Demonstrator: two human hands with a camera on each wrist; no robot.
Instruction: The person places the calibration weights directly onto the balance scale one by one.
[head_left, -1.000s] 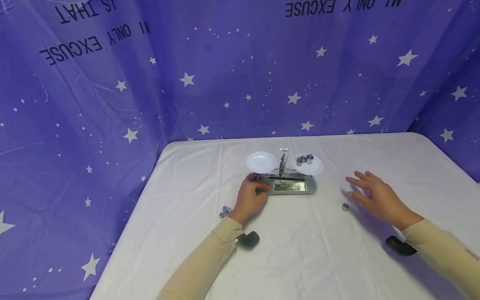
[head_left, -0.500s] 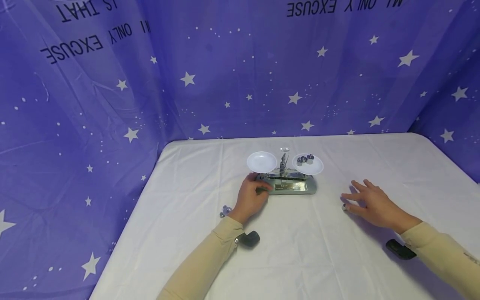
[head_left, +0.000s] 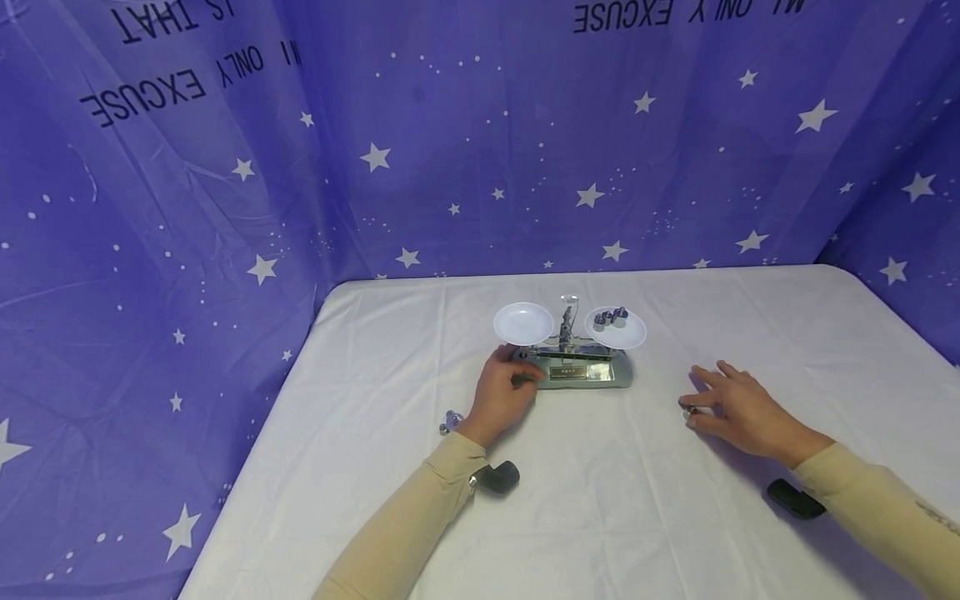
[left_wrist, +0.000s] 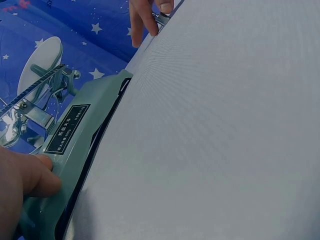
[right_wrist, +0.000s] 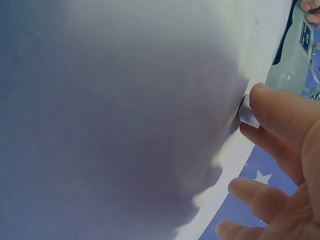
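Observation:
A green-based balance scale (head_left: 592, 383) stands on the table with two white pans. My left hand (head_left: 504, 396) grips the left end of its base, the thumb lying on the front face in the left wrist view. The left pan (head_left: 523, 323) holds nothing; a few metal weights (head_left: 619, 318) sit on the right pan (head_left: 633, 335). To the right of the scale, my right hand (head_left: 746, 417) pinches a small silver weight (right_wrist: 248, 112) between thumb and index finger, low at the tablecloth. Its other fingers are spread.
Several small weights (head_left: 450, 422) lie beside my left wrist, partly hidden by it. A white cloth (head_left: 585, 517) covers the table. Behind it hangs a blue curtain (head_left: 480, 167) with stars. Black wrist devices (head_left: 498, 477) sit under both forearms.
My right hand has come down to the lone weight on the table and closed thumb and index finger on it. The left hand and the scale have stayed put.

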